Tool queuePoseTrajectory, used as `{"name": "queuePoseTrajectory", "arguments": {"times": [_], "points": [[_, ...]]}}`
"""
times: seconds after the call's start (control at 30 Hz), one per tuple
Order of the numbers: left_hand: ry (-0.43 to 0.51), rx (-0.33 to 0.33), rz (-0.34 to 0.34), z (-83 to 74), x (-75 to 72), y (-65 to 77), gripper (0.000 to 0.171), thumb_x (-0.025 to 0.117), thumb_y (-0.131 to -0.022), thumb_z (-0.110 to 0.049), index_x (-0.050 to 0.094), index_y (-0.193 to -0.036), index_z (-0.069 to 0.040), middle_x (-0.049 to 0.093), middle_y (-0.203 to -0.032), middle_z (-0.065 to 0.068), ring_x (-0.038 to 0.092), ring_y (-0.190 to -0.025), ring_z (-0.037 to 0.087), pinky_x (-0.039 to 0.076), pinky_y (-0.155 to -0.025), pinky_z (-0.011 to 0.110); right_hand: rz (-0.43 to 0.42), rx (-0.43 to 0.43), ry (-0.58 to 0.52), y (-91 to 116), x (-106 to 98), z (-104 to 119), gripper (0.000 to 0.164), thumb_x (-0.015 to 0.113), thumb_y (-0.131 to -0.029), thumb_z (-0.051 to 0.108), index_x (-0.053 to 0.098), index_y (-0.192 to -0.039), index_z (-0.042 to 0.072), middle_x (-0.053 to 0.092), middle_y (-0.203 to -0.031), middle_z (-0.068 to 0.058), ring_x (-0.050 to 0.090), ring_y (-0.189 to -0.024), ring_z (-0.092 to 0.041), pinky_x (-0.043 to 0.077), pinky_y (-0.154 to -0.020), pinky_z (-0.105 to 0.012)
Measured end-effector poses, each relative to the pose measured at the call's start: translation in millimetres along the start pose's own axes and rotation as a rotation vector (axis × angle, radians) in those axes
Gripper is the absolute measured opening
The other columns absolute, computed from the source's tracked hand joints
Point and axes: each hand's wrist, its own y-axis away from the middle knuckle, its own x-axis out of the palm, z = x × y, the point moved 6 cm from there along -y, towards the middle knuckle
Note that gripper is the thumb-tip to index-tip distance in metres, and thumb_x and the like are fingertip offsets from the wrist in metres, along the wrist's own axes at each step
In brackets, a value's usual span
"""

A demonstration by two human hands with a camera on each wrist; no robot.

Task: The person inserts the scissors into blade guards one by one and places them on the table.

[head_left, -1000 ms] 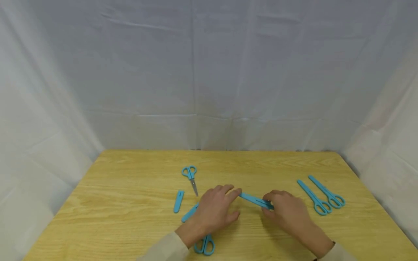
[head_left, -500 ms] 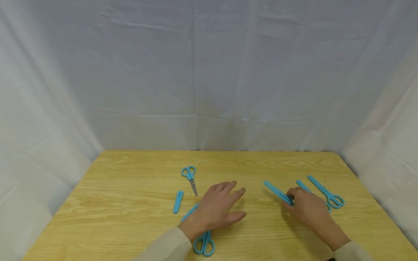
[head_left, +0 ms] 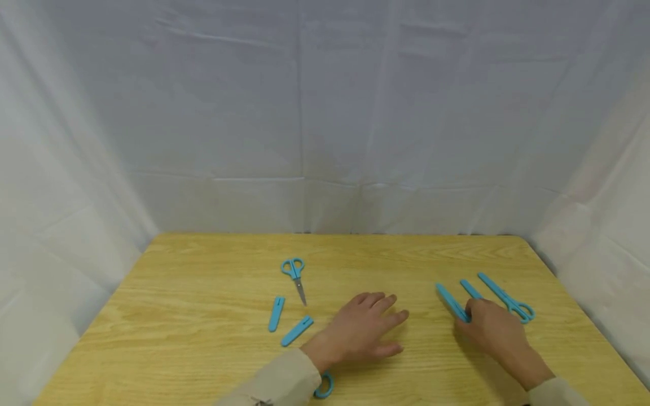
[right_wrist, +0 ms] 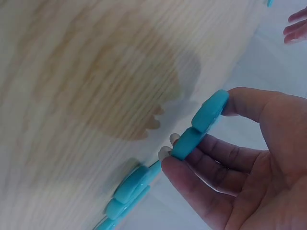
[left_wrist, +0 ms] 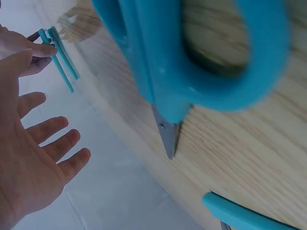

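Observation:
My right hand (head_left: 495,332) grips the handles of light-blue scissors, their blades inside a blue sheath (head_left: 451,301). In the right wrist view, the thumb and fingers pinch the blue handle (right_wrist: 211,110) just over the table. To the left, my left hand (head_left: 358,330) is spread above the table and holds nothing. Under its sleeve, one finger loop of bare-bladed scissors (head_left: 325,386) shows; the left wrist view gives their blue handles (left_wrist: 168,72) close up. Right of the held pair lie sheathed scissors (head_left: 508,299) and another sheath tip (head_left: 471,288), its handles hidden behind my right hand.
Uncovered scissors (head_left: 294,273) lie at centre left, tip toward me. Nearby are two loose blue sheaths, one upright in view (head_left: 276,313) and one slanted (head_left: 297,330). White sheeting (head_left: 325,141) hangs behind the wooden table (head_left: 203,293) and at both sides.
My right hand has carried the sheathed scissors rightward, toward the other sheathed pairs, turning the tip away from me. The left hand has let go of the sheath end and drifted right.

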Motion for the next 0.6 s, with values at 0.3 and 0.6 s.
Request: {"name": "queuePoseTrajectory", "arguments": {"times": [0.3, 0.6], "points": [[-0.027, 0.042, 0.072, -9.8, 7.2, -8.7, 0.057, 0.042, -0.095, -0.058, 0.041, -0.144, -0.031, 0.040, -0.146, 0.001, 0.036, -0.133, 0.019, 0.033, -0.105, 0.034, -0.025, -0.003, 0.034, -1.0, 1.7, -5.4, 0.025, 0.062, -0.084, 0.026, 0.051, -0.066, 0.012, 0.045, -0.057, -0.002, 0.042, -0.050, -0.018, 0.031, -0.044, -0.032], [-0.065, 0.068, 0.083, -15.9, 8.4, -13.4, 0.056, 0.038, -0.095, -0.060, 0.038, -0.145, -0.035, 0.039, -0.147, -0.002, 0.035, -0.133, 0.017, 0.030, -0.107, 0.033, -0.049, -0.005, 0.042, 0.4, 1.9, -7.5, 0.024, 0.061, -0.081, 0.025, 0.049, -0.065, 0.012, 0.044, -0.058, -0.001, 0.042, -0.049, -0.018, 0.032, -0.042, -0.032]]}}
